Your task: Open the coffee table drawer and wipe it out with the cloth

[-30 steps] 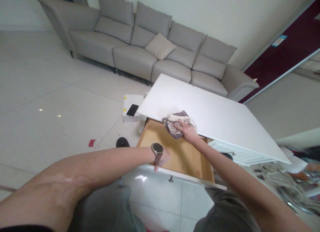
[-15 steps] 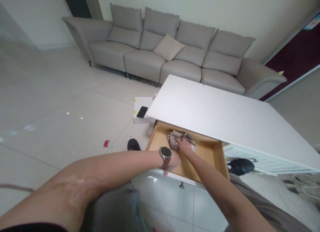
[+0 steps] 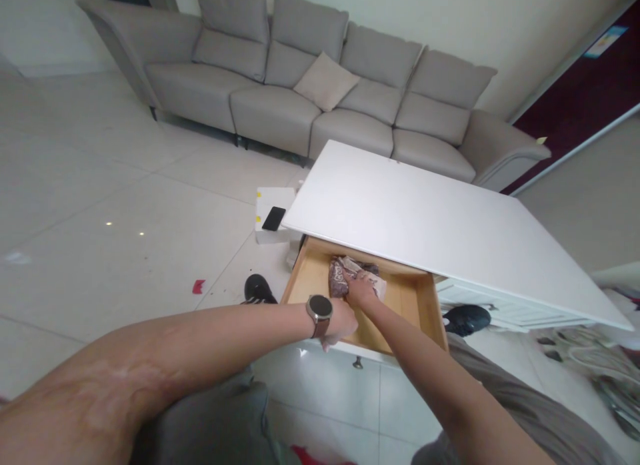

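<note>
A wooden drawer (image 3: 415, 305) stands pulled out from under the white table top (image 3: 430, 231). A patterned grey-and-white cloth (image 3: 345, 278) lies inside the drawer near its back. My right hand (image 3: 361, 290) rests on the cloth, fingers pressed onto it. My left hand (image 3: 340, 323), with a round watch on the wrist, grips the drawer's white front edge, fingers curled over it.
A grey sectional sofa (image 3: 310, 85) with a beige cushion runs along the far wall. A white box with a black phone (image 3: 273, 218) on it sits on the floor left of the table. Dark shoes (image 3: 257, 288) lie on the tiles. Cables clutter the floor at right.
My right hand carried the cloth off the table top and down into the open drawer. My left hand stayed on the drawer front.
</note>
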{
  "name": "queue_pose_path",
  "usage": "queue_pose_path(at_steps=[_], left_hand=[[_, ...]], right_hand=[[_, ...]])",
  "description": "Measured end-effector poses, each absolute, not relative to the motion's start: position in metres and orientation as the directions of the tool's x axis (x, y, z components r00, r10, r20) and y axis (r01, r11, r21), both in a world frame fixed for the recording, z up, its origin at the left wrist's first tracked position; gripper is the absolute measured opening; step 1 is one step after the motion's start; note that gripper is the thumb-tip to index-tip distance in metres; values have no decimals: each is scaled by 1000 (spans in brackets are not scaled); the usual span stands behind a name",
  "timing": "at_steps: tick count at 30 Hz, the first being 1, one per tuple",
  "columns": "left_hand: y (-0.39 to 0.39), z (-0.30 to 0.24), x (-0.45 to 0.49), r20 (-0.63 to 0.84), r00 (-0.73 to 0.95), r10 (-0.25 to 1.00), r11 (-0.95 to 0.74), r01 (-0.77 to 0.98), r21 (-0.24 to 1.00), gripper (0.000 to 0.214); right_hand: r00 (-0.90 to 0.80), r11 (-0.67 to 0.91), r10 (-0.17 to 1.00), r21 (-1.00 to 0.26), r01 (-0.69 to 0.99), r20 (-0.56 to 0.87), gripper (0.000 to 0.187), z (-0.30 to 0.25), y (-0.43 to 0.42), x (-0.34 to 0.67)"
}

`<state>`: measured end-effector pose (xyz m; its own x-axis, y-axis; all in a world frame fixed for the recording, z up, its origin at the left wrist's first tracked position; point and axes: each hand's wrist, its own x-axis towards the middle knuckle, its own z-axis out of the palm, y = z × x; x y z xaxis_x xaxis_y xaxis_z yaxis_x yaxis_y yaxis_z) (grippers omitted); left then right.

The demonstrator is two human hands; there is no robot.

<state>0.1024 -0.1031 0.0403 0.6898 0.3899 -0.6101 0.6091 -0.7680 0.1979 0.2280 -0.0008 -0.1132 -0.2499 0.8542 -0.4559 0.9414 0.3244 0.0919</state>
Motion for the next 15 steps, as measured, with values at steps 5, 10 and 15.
queue_pose_path(at_steps=[5, 10, 15], left_hand=[[-111, 37, 84, -495, 757, 426, -780, 585, 223, 39], [-118, 32, 72, -454, 769, 450, -779, 587, 222, 30], [-117, 28, 65, -406, 790, 459, -779, 578, 244, 35]], right_hand=[[-330, 330, 869, -66, 942, -368, 86, -108, -11, 234], [-29, -92, 975, -525, 846, -219, 62, -111, 12, 178], [-117, 27, 990, -725, 689, -74, 67, -133, 27, 89]])
